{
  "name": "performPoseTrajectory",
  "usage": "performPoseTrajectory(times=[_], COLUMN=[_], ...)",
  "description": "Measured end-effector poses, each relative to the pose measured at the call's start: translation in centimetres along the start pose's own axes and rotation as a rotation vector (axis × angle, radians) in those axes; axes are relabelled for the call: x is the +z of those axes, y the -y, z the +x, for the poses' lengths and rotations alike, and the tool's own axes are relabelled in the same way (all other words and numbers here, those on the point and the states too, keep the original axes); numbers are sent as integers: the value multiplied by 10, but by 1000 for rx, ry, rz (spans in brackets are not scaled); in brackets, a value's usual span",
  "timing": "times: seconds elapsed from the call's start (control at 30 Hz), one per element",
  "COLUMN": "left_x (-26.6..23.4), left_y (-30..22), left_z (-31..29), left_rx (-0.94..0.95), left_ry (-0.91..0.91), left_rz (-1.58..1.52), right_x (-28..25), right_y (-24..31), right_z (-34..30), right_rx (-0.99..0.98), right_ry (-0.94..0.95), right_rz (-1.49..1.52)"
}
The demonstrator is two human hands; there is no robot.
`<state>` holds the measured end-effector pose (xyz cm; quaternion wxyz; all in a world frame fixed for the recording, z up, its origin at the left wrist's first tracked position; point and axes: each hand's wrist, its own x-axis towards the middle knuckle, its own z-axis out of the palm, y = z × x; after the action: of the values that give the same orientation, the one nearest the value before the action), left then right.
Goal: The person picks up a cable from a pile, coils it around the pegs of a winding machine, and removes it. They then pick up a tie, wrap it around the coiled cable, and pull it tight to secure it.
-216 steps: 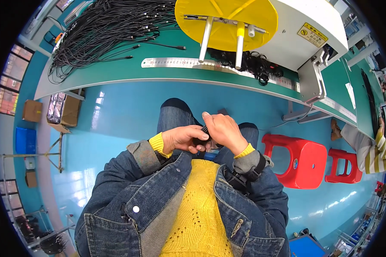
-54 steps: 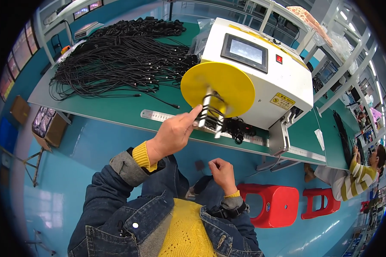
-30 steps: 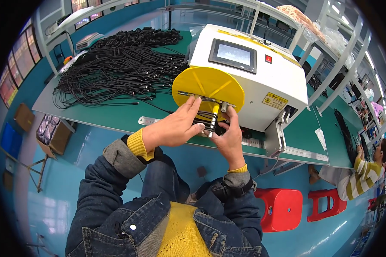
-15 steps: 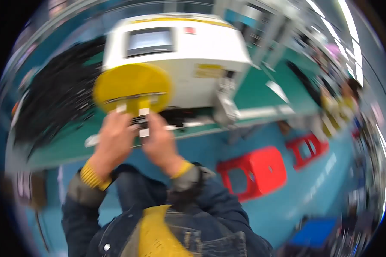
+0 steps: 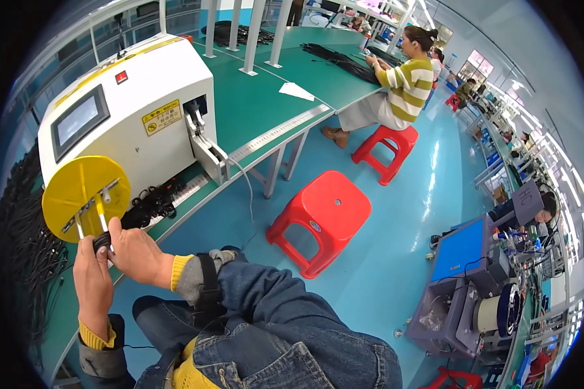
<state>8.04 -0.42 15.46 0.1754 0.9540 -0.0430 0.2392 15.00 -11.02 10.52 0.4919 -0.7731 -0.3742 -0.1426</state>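
A small coil of black cable [image 5: 102, 242] sits between my two hands at the lower edge of a yellow disc [image 5: 78, 178]. My left hand [image 5: 92, 282] is closed on the coil from the near side, thumb upward. From the right, my right hand [image 5: 139, 256] grips the same coil with its fingers, partly hidden behind the hand. Pale metal pegs stick out of the disc toward my fingertips. The disc is mounted on the front of a white machine [image 5: 165, 81] with a small screen [image 5: 79, 123].
Black cables [image 5: 23, 240] lie heaped on the left of the green table [image 5: 240, 107], with a smaller black bundle [image 5: 156, 202] beside the disc. A red stool [image 5: 334, 201] stands to my right. Beyond it a co-worker in a striped top [image 5: 405, 84] sits on another red stool [image 5: 389, 146].
The view has swung right and sharpened, so the machine, disc and my hands now appear further left. Both hands stay at the disc's lower edge.
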Motion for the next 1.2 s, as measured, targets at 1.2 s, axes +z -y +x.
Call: performPoseTrajectory(times=[1.2], left_x=[73], left_y=[-23], left_z=[-87], left_rx=[-803], left_ry=[730], left_rz=[-1329], right_x=[-17], right_y=[-45], right_z=[-118], right_rx=[-49], right_ry=[449], right_rz=[-93])
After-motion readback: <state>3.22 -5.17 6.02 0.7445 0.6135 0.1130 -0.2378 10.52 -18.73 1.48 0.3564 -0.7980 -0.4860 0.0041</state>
